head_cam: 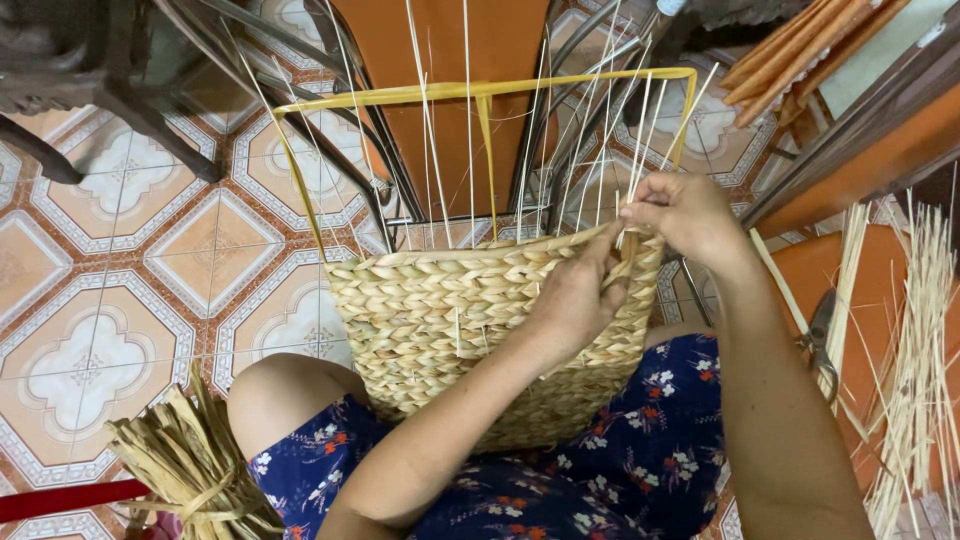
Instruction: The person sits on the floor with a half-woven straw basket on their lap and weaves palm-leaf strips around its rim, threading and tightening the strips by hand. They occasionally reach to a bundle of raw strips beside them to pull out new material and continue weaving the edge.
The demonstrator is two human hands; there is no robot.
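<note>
bundle of dried straw (185, 470) lies low at the left on the tiled floor (130, 250). woven basket (470, 320) rests on the lap, yellow frame (480, 92) rising above it. left hand (578, 295) grips the basket's top edge; right hand (685, 215) pinches a strand at the rim. loose pale reeds (915, 350) lie far right.

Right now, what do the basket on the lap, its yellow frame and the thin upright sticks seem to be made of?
Basket: looks like twisted dried plant fibre, matt straw-coloured, in braided rows. Yellow frame: flat smooth strip, perhaps plastic or bamboo; hard to tell. Upright sticks: thin pale stems, likely reed or rattan. The left hand and right hand work the rim.
</note>
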